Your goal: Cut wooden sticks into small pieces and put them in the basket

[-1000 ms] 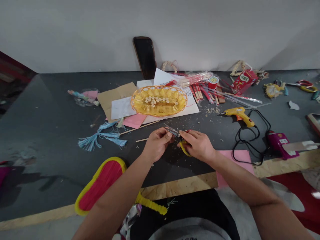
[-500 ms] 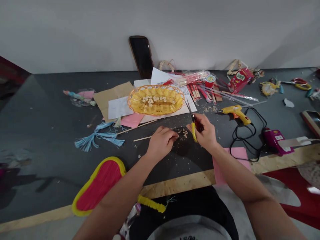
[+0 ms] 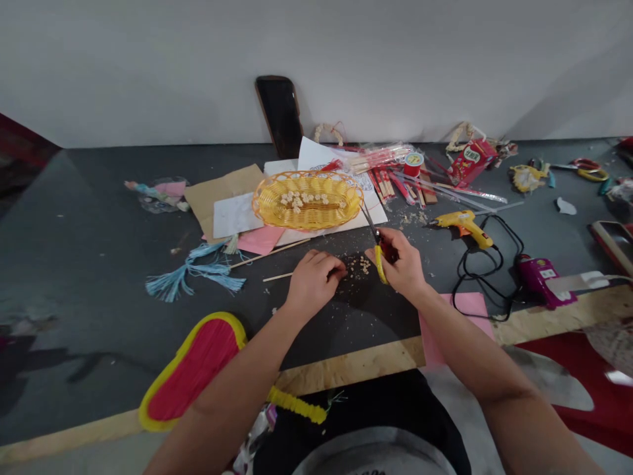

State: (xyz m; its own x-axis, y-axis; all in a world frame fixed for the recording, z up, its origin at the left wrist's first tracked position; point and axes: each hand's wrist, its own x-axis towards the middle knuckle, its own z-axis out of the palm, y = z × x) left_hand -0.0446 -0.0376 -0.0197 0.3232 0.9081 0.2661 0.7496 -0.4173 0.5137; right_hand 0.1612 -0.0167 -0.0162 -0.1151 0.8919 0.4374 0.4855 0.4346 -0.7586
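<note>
Dark tabletop [image 3: 99,264] under a pale wall [image 3: 148,66], and we're leaning over its near edge, 2 hands in play. Our right hand [image 3: 404,265] grasps the scissors [image 3: 380,265] by the handles, holding them roughly midway between the near and far edges. Our left hand [image 3: 315,277] is down just beside some small bits [image 3: 364,265], fingers curled; whether anything is pinched there, we can't tell. So how far along are we? Some snipping looks done, we judge: loose bits lie between our hands, and pale pieces [image 3: 297,200] sit clustered in the basket [image 3: 277,215]. What's left? Those loose bits lie out on the tabletop; any uncut material, we can't make out. And look at the blades: they point to the far edge, leaning left, tips near the basket's right end. Their long axis runs near edge to far edge, on a slant.
</note>
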